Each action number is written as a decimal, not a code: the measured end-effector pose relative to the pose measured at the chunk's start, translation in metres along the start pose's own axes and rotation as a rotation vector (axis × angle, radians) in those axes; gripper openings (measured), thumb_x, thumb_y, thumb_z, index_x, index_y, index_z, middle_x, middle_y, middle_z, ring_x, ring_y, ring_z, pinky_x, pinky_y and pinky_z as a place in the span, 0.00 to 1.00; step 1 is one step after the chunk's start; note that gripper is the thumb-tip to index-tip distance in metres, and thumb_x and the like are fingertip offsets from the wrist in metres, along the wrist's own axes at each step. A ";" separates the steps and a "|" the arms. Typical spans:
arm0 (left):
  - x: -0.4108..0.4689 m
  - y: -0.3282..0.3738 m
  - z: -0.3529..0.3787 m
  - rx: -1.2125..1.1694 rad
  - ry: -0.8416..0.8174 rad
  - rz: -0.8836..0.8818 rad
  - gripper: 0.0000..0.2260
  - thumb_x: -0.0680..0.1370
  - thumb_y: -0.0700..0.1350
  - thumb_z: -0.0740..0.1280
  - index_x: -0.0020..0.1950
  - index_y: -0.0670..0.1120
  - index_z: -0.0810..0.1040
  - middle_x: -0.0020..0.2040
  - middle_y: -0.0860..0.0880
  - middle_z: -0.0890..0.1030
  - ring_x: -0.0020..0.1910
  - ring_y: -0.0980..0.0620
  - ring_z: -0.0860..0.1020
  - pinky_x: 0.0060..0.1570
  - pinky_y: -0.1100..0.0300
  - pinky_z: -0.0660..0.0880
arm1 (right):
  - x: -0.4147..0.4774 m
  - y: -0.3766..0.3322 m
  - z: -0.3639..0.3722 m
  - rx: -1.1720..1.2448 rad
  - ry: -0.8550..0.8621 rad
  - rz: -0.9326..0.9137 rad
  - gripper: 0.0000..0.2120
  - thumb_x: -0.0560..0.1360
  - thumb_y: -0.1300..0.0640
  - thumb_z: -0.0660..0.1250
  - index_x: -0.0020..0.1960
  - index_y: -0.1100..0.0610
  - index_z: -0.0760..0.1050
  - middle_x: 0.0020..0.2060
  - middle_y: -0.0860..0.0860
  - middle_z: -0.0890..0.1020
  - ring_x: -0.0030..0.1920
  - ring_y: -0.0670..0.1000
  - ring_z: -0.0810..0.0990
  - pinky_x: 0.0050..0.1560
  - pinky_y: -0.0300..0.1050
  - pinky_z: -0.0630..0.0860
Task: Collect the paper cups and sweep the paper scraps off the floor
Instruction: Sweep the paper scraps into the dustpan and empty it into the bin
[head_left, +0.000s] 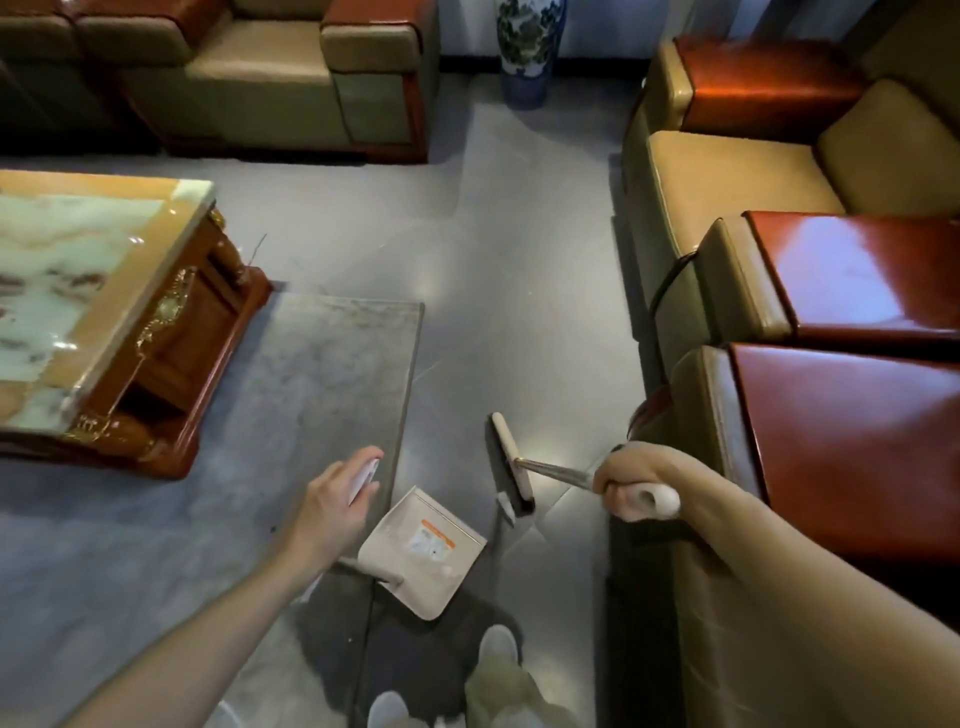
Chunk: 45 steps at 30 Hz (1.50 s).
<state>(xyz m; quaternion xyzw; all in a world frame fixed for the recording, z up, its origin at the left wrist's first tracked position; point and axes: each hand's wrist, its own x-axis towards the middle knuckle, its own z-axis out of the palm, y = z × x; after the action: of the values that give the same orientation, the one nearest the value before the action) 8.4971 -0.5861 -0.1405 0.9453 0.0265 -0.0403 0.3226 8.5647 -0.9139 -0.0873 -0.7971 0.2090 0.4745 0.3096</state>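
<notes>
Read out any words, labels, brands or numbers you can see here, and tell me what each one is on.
The sticker on the dustpan: an orange band above small print, too blurred to read.
Nothing else is readable: the broom, vase and table show no writing.

Beige plastic dustpan (423, 553) — handle shaft hidden behind left hand (332, 512). Cream flat-headed broom (511, 460) — bristles blurred. Marble-topped wooden coffee table (78, 249) cut by left edge.
</notes>
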 end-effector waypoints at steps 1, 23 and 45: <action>-0.011 -0.006 0.000 0.011 -0.001 -0.016 0.16 0.76 0.37 0.67 0.63 0.46 0.77 0.53 0.41 0.80 0.52 0.41 0.79 0.50 0.50 0.75 | -0.008 -0.004 0.002 -0.046 0.019 -0.040 0.13 0.77 0.64 0.60 0.35 0.55 0.69 0.31 0.49 0.70 0.21 0.42 0.72 0.19 0.28 0.65; -0.107 -0.053 0.011 -0.058 0.077 -0.050 0.15 0.77 0.37 0.64 0.64 0.42 0.73 0.57 0.39 0.78 0.53 0.38 0.76 0.48 0.54 0.68 | -0.087 0.028 0.204 -0.372 -0.207 -0.061 0.16 0.78 0.61 0.59 0.64 0.63 0.74 0.38 0.53 0.77 0.35 0.47 0.75 0.37 0.36 0.75; -0.420 -0.068 -0.027 -0.074 0.256 -0.321 0.13 0.77 0.38 0.66 0.62 0.44 0.75 0.58 0.45 0.79 0.55 0.46 0.78 0.50 0.63 0.68 | -0.118 0.110 0.320 -0.878 -0.057 -0.300 0.05 0.72 0.65 0.65 0.46 0.61 0.78 0.53 0.59 0.82 0.49 0.55 0.81 0.49 0.46 0.77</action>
<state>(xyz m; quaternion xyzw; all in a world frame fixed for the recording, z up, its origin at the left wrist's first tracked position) 8.0753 -0.5257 -0.1218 0.9138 0.2191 0.0304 0.3407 8.2407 -0.7677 -0.1298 -0.8609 -0.1379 0.4895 0.0138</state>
